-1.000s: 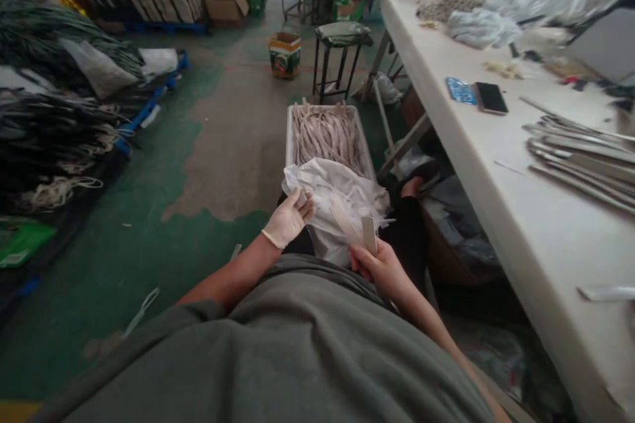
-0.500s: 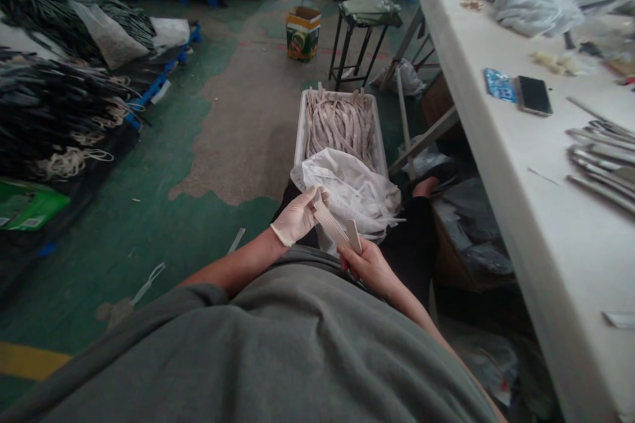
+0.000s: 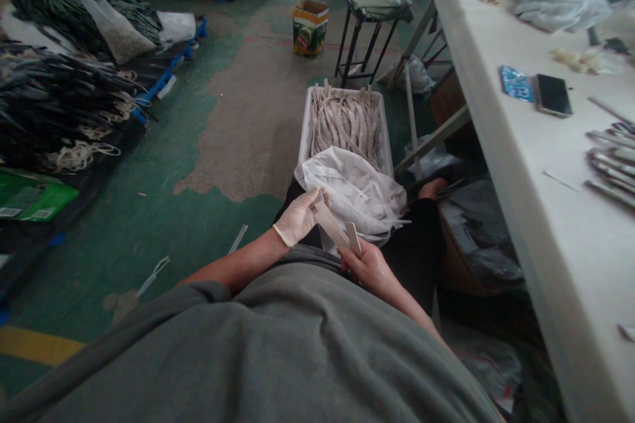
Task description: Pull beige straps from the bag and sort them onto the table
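Since a second ago, the table [image 3: 560, 231] shifts toward three o'clock in view; left hand [image 3: 300, 215], then apart, now pinches pale strips [image 3: 331, 223] at their eleven-o'clock end, right hand [image 3: 370, 264] gripping their five-o'clock end: two-handed support.

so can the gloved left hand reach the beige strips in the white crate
Probably yes: beyond the crumpled white bag, the beige strips lie uncovered, though the gloved left hand holds pale slats.
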A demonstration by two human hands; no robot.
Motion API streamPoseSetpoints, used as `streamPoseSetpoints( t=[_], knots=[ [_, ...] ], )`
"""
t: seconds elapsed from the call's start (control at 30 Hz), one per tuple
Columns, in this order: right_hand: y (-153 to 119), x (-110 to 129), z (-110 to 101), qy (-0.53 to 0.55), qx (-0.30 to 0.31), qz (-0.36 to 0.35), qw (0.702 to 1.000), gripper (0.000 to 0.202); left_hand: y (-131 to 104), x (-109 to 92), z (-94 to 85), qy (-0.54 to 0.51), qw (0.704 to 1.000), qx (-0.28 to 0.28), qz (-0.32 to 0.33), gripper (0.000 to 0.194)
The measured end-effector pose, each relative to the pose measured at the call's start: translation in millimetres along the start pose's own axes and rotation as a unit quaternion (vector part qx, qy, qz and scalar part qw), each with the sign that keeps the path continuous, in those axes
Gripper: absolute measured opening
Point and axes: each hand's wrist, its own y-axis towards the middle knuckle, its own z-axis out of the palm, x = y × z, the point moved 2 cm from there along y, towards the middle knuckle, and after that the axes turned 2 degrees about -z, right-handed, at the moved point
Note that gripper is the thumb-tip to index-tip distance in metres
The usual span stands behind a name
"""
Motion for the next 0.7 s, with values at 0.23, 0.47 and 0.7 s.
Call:
streamPoseSetpoints(
  t=[0.23,0.47,0.7],
  knots=[
    [0.8,1.1,-0.6,-0.001,-0.002,0.0,1.0,0.026,-1.9,2.7,0.6,0.043,0.998,0.037,0.039,0.013],
    [10.2,3.9,1.1,0.037,0.002,0.002,0.999,0.029,-1.2,19.1,-13.3,0.091,0.993,0.068,0.017,0.02],
    [48.5,22.4,7.1,0.024,0.016,-0.022,0.999,0.022,-5.8,16.0,-20.1,0.121,0.99,0.053,0.048,0.024]
  ],
)
